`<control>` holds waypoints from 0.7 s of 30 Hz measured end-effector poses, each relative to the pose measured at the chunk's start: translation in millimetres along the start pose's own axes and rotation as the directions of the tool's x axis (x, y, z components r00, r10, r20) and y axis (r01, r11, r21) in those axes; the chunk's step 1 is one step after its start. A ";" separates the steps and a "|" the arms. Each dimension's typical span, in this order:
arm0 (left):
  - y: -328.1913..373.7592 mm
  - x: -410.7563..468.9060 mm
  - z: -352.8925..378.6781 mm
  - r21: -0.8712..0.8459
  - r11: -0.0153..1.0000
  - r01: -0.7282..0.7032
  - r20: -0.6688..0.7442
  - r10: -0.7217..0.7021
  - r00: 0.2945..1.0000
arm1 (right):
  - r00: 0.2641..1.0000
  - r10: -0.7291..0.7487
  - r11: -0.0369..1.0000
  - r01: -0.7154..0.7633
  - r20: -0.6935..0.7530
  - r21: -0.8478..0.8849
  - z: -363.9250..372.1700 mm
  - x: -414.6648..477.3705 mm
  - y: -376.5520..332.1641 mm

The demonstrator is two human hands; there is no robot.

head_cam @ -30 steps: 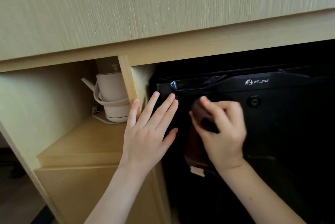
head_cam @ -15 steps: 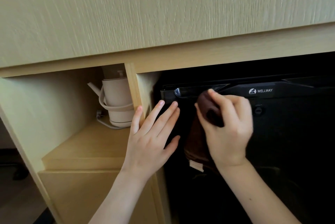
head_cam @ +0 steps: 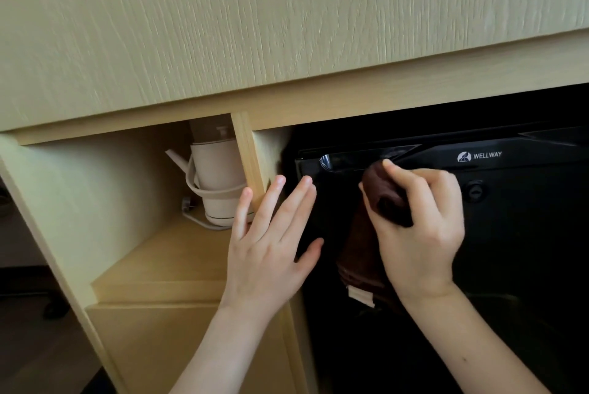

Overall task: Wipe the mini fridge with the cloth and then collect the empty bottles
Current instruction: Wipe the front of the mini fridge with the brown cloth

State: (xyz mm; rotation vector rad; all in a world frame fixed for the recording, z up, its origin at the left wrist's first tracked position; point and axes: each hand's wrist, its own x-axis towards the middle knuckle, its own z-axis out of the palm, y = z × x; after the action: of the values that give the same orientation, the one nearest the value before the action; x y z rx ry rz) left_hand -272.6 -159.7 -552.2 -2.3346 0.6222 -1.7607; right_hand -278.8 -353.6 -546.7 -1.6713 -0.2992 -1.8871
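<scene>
The black mini fridge stands in the right bay of a light wooden cabinet, its door shut, with a WELLWAY logo and a keyhole near the top. My right hand grips a dark brown cloth and presses it against the upper left part of the door, just under the handle strip. The cloth hangs down below the hand, a white label at its lower edge. My left hand lies flat with fingers spread across the door's left edge and the wooden divider. No bottles are in view.
A cream electric kettle with its cord sits in the open cabinet shelf left of the divider. A broad wooden panel overhangs above. Dark floor shows at the lower left.
My right hand has slid the cloth up and to the right along the door, to just under the handle strip. The left hand stays flat in the same place.
</scene>
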 end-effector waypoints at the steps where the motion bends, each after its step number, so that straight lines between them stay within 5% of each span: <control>1: 0.2 0.0 -0.2 -0.003 1.000 0.003 0.002 -0.003 1.000 | 1.000 -0.016 1.000 0.016 0.019 0.015 5.1 -1.9 -6.1; 8: -5.9 -1.3 -4.2 -0.020 1.000 -0.012 0.039 0.013 0.999 | 0.920 -0.200 0.980 0.194 0.337 0.050 6.4 -30.8 -18.5; 15: -4.8 -0.7 -3.9 -0.057 0.998 -0.039 0.018 0.040 0.999 | 0.962 -0.144 0.990 0.139 0.231 0.035 5.2 -3.4 -14.0; 21: 2.8 -5.8 -2.5 -0.137 0.987 -0.082 -0.047 0.076 0.996 | 0.922 -0.202 0.979 0.188 0.331 0.074 -6.8 -21.5 2.3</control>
State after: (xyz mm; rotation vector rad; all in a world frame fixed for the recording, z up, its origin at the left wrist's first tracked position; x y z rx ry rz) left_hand -276.9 -159.5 -557.6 -2.3306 0.8573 -1.7887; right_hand -282.4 -353.0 -569.1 -1.9990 -0.6608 -1.7076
